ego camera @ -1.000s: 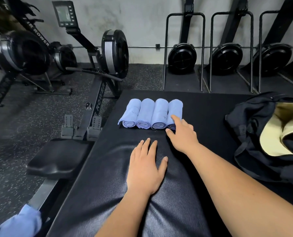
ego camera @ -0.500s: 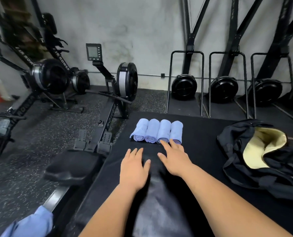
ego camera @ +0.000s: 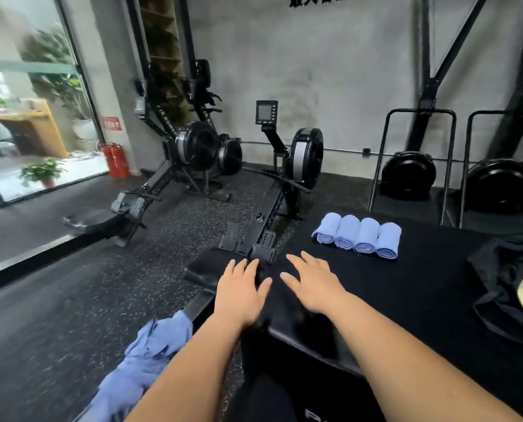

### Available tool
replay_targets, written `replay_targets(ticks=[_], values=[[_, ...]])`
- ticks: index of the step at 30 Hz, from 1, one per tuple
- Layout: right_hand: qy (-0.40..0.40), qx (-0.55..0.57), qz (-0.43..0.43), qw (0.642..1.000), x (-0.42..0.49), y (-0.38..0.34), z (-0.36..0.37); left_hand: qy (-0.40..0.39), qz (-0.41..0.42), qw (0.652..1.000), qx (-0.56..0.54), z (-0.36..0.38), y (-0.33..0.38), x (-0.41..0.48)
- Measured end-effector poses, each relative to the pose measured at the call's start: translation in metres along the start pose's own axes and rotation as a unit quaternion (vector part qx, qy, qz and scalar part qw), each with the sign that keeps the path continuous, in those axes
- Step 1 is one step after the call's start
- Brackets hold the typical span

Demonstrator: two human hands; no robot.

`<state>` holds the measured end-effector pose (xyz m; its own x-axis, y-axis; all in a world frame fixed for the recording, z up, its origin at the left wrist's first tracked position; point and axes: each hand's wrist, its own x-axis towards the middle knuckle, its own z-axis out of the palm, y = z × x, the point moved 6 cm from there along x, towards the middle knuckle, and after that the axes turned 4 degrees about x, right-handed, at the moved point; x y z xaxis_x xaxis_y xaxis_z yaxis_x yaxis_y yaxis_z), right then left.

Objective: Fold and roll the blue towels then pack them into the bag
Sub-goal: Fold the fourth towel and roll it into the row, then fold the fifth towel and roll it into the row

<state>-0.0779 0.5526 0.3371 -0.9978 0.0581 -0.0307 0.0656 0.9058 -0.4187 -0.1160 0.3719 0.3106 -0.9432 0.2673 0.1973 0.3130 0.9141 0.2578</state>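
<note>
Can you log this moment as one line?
left hand: open, empty | right hand: open, empty | rolled towels: four, row on mat | loose towels: heap by left arm | bag: right edge

A grey concrete wall [ego camera: 345, 71] stands behind two black rowing machines [ego camera: 305, 156] on a dark speckled rubber floor [ego camera: 101, 284]. At the left, daylight comes through a large glass window [ego camera: 25, 86], with two red fire extinguishers [ego camera: 115, 161] beside its frame and a potted plant [ego camera: 45, 173] behind the glass. Black metal frames [ego camera: 421, 110] line the wall at right.
</note>
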Motion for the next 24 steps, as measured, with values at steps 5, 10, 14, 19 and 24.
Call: replay_targets(ticks=[5,10,14,19,24], values=[[-0.036,0.002,-0.052,0.998,-0.012,-0.061,0.041,-0.003,-0.072,0.997,-0.019,-0.006,-0.066,-0.051],[-0.082,0.006,-0.087,0.993,-0.020,-0.108,0.088,-0.022,-0.120,0.992,-0.013,0.013,-0.128,-0.093],[-0.115,0.003,-0.108,0.988,-0.021,-0.137,0.125,-0.043,-0.156,0.987,0.001,0.030,-0.169,-0.125],[-0.151,-0.009,-0.129,0.980,-0.019,-0.161,0.170,-0.058,-0.201,0.978,-0.012,0.048,-0.205,-0.163],[-0.192,-0.017,-0.130,0.973,-0.015,-0.174,0.223,-0.104,-0.245,0.964,-0.014,0.076,-0.240,-0.191]])
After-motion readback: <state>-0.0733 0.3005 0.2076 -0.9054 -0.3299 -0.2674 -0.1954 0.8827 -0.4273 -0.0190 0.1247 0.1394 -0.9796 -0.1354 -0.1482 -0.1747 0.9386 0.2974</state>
